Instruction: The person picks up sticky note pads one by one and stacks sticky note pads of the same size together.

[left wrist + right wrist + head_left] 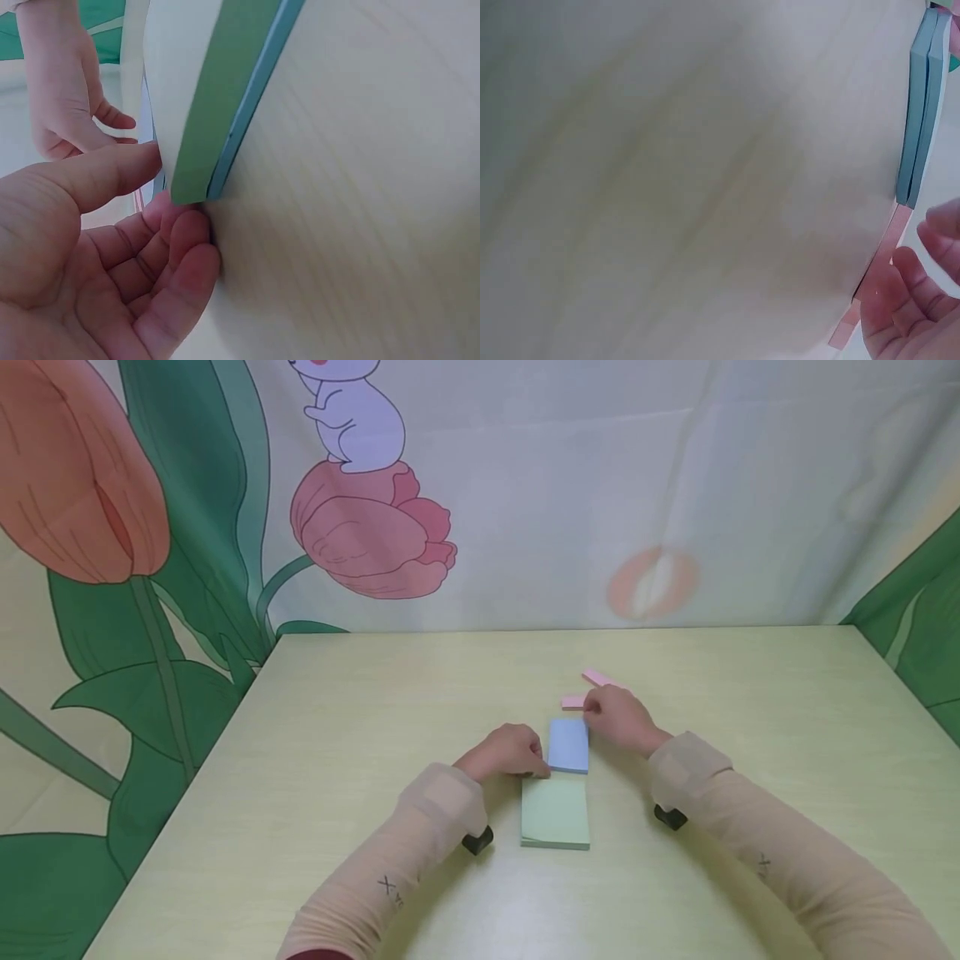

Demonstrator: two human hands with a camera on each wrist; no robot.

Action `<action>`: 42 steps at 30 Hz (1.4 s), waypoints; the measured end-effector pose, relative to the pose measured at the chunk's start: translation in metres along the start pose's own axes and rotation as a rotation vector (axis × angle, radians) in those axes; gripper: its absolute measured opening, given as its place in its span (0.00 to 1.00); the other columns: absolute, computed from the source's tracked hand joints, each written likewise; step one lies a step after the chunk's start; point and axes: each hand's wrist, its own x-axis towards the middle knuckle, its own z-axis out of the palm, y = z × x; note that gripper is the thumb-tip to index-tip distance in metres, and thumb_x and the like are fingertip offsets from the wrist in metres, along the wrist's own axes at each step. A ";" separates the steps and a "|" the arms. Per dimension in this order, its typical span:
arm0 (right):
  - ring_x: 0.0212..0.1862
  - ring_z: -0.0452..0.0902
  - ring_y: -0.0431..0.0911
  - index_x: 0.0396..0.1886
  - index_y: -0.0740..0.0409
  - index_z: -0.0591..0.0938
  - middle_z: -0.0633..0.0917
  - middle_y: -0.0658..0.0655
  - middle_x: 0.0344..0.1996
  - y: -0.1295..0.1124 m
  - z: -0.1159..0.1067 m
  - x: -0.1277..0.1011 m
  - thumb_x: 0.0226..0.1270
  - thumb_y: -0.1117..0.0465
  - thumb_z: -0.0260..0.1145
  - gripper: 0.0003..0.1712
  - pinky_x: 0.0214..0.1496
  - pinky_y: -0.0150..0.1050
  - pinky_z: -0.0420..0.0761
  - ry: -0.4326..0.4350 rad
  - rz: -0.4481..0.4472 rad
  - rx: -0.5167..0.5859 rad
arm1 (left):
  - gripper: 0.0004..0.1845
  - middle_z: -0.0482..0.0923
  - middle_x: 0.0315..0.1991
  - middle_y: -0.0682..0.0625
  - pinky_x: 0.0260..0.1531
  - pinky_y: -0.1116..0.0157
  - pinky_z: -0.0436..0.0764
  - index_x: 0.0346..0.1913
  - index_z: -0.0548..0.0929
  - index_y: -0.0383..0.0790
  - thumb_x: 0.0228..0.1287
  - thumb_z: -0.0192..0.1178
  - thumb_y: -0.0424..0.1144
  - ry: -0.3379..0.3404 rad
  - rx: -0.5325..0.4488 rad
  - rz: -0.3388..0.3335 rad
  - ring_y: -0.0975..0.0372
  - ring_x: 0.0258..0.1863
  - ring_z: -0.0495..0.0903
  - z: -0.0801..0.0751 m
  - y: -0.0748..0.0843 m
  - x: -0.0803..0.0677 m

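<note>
A green sticky-note pad (555, 814) lies on the table with a blue pad (568, 745) just beyond it. Two pink pads (573, 702) lie further back. My left hand (536, 764) rests at the left side where green meets blue. In the left wrist view its thumb and loosely curved fingers (180, 247) touch the green pad's (202, 97) corner, with the blue pad's (255, 90) edge beside it. My right hand (592, 710) sits at the blue pad's far right corner over a pink pad. In the right wrist view its fingertips (911, 296) hover by the pink pad (889, 247) and blue pad (919, 112).
The pale yellow-green table (337, 735) stretches wide on both sides of the pads. A cloth backdrop printed with tulips (375, 527) and leaves hangs behind the far edge and along both sides.
</note>
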 end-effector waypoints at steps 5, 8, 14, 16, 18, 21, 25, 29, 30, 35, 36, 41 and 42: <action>0.29 0.70 0.47 0.27 0.63 0.79 0.79 0.56 0.25 0.005 -0.002 -0.003 0.56 0.67 0.52 0.08 0.33 0.37 0.69 0.041 0.080 0.012 | 0.11 0.69 0.15 0.55 0.21 0.72 0.65 0.20 0.76 0.42 0.50 0.63 0.43 -0.042 0.018 -0.010 0.66 0.18 0.66 -0.004 0.002 0.000; 0.25 0.68 0.45 0.25 0.64 0.79 0.77 0.55 0.22 0.006 -0.004 -0.005 0.56 0.67 0.52 0.09 0.27 0.34 0.67 0.047 0.145 0.051 | 0.11 0.68 0.15 0.54 0.22 0.71 0.65 0.20 0.75 0.42 0.50 0.63 0.43 -0.085 0.023 -0.022 0.65 0.18 0.66 -0.009 0.004 0.000; 0.19 0.65 0.42 0.31 0.67 0.79 0.75 0.55 0.18 0.006 -0.008 -0.006 0.58 0.66 0.52 0.10 0.21 0.30 0.65 0.013 0.245 0.131 | 0.10 0.66 0.13 0.54 0.21 0.70 0.65 0.20 0.74 0.41 0.52 0.60 0.40 -0.106 0.019 -0.011 0.64 0.16 0.65 -0.024 0.006 0.002; 0.18 0.64 0.42 0.33 0.68 0.79 0.74 0.54 0.18 0.007 -0.009 -0.006 0.58 0.66 0.52 0.11 0.21 0.30 0.64 0.007 0.264 0.141 | 0.08 0.67 0.14 0.54 0.20 0.70 0.66 0.21 0.74 0.41 0.54 0.58 0.39 -0.063 0.002 0.000 0.64 0.16 0.65 -0.028 0.006 0.003; 0.18 0.64 0.42 0.33 0.68 0.79 0.73 0.54 0.17 0.007 -0.010 -0.005 0.59 0.66 0.52 0.11 0.20 0.30 0.63 0.007 0.284 0.152 | 0.07 0.69 0.17 0.54 0.21 0.71 0.66 0.24 0.75 0.41 0.55 0.56 0.38 0.004 -0.021 0.008 0.65 0.18 0.67 -0.031 0.006 0.005; 0.18 0.64 0.41 0.33 0.69 0.79 0.74 0.54 0.17 0.009 -0.012 -0.005 0.58 0.66 0.51 0.12 0.20 0.30 0.63 0.010 0.290 0.163 | 0.06 0.74 0.22 0.53 0.23 0.71 0.67 0.29 0.78 0.39 0.57 0.53 0.38 0.107 -0.052 0.008 0.64 0.22 0.69 -0.034 0.006 0.009; 0.17 0.64 0.41 0.32 0.70 0.79 0.75 0.54 0.16 0.011 -0.012 -0.004 0.57 0.67 0.51 0.12 0.19 0.29 0.64 0.024 0.292 0.173 | 0.09 0.78 0.33 0.50 0.28 0.71 0.70 0.37 0.79 0.38 0.59 0.52 0.39 0.191 -0.075 -0.002 0.63 0.29 0.72 -0.033 0.003 0.016; 0.17 0.65 0.40 0.31 0.69 0.80 0.75 0.53 0.16 0.013 -0.012 -0.003 0.56 0.67 0.51 0.12 0.19 0.29 0.64 0.035 0.293 0.171 | 0.13 0.78 0.45 0.47 0.42 0.65 0.73 0.46 0.78 0.37 0.61 0.51 0.38 0.225 -0.096 -0.008 0.59 0.41 0.75 -0.031 0.002 0.026; 0.17 0.65 0.40 0.31 0.69 0.80 0.75 0.53 0.15 0.013 -0.012 -0.003 0.55 0.67 0.51 0.12 0.19 0.29 0.64 0.039 0.296 0.170 | 0.14 0.77 0.46 0.47 0.44 0.64 0.73 0.47 0.77 0.37 0.61 0.50 0.38 0.236 -0.097 -0.004 0.59 0.43 0.75 -0.030 0.001 0.029; 0.16 0.65 0.40 0.31 0.69 0.80 0.75 0.53 0.15 0.014 -0.013 -0.001 0.55 0.67 0.50 0.13 0.19 0.29 0.64 0.039 0.304 0.161 | 0.17 0.76 0.49 0.50 0.47 0.64 0.72 0.51 0.76 0.41 0.59 0.48 0.40 0.280 -0.045 0.031 0.60 0.48 0.75 -0.007 -0.033 0.093; 0.16 0.65 0.40 0.32 0.69 0.80 0.75 0.53 0.16 0.015 -0.013 -0.001 0.56 0.67 0.50 0.13 0.19 0.29 0.64 0.036 0.310 0.163 | 0.17 0.77 0.49 0.52 0.46 0.65 0.73 0.51 0.76 0.43 0.59 0.48 0.41 0.291 -0.026 0.055 0.62 0.47 0.75 0.001 -0.046 0.116; 0.17 0.66 0.41 0.33 0.68 0.80 0.75 0.53 0.17 0.016 -0.012 0.002 0.57 0.66 0.50 0.13 0.20 0.29 0.64 0.016 0.341 0.186 | 0.18 0.75 0.51 0.55 0.48 0.64 0.72 0.52 0.75 0.48 0.60 0.47 0.42 0.231 -0.022 0.070 0.63 0.49 0.73 0.017 -0.062 0.159; 0.17 0.66 0.41 0.33 0.68 0.80 0.75 0.53 0.17 0.016 -0.012 0.002 0.57 0.66 0.50 0.13 0.20 0.30 0.65 0.013 0.345 0.192 | 0.18 0.74 0.53 0.54 0.50 0.64 0.71 0.54 0.74 0.47 0.61 0.46 0.41 0.204 -0.036 0.052 0.63 0.51 0.72 0.012 -0.051 0.146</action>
